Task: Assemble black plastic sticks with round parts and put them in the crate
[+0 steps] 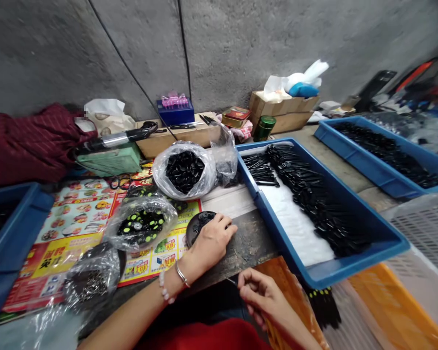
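Note:
My left hand, with a bracelet at the wrist, is over the table edge beside a round black dish of small black parts. Its fingers are bent and drawn together; whatever lies beneath them is hidden. Lower and to the right, my right hand has thumb and fingers closed in a pinch. A thin dark piece sticks out from its fingertips, too small to name. Close to the dish stand a clear plastic bag of black pieces and another bag of black pieces with yellow-green dots.
A blue tray of black long-handled pieces on white lining stands right of my hands. Another blue tray lies farther right, a blue bin at left. A bag of small metal parts sits front left. Boxes line the wall.

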A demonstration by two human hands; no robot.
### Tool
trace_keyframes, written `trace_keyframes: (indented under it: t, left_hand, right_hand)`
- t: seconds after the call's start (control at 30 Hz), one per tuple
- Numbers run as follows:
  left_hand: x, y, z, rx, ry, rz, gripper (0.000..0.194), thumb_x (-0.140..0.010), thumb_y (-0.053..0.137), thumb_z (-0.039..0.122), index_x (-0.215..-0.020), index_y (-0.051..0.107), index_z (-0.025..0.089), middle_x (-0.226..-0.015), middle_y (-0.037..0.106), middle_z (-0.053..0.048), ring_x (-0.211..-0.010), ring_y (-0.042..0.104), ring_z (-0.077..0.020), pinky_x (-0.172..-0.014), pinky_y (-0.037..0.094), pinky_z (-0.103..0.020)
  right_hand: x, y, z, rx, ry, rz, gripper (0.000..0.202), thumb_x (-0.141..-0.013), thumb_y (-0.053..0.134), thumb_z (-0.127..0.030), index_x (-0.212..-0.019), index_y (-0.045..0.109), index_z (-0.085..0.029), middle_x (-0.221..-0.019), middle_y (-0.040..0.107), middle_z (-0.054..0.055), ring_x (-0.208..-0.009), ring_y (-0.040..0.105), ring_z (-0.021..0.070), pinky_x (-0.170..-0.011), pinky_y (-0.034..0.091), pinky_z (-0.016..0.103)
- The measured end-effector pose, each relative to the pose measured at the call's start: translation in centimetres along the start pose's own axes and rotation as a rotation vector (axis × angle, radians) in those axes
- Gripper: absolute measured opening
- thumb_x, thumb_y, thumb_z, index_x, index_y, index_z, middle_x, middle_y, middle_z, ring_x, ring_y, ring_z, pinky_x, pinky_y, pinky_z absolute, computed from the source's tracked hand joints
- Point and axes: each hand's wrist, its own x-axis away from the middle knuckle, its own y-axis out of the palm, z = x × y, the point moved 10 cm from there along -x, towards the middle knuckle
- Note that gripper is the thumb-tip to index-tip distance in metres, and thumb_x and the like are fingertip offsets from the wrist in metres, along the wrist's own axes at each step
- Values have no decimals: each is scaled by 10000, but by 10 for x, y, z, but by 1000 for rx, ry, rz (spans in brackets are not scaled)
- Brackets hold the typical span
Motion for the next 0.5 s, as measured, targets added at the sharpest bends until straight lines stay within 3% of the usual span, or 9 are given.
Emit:
trace_keyframes:
  t: [0.13, 0.3, 0.5]
  left_hand:
    - [-1, 10, -6, 0, 3, -12, 242, -845, 470, -12, -899, 646, 145, -993, 608, -108, -963, 513, -251, -834, 508, -378]
    - [8, 11, -14, 20, 9, -9, 260, -864, 456, -6, -979, 631, 146, -985, 617, -89, -932, 528, -222, -822, 495, -341]
    - [12, 4, -19, 50, 0, 8, 273, -868, 424, 0, -932, 641, 153, -911, 633, -83, -867, 536, -215, -765, 487, -340]
  right_hand:
    - [1, -6, -3, -115, -42, 40, 388, -726, 755, -481, -864, 606, -149, -584, 583, -41, -401, 479, 43, -382, 407, 136]
    - [1, -2, -9, -280, -119, 33, 512, -691, 815, -383, -1125, 640, -174, -848, 625, 23, -608, 564, 95, -480, 487, 183]
    - [-2, 3, -10, -372, -127, 9, 433, -728, 794, -378, -1085, 667, -168, -784, 611, 9, -620, 578, 105, -518, 495, 199]
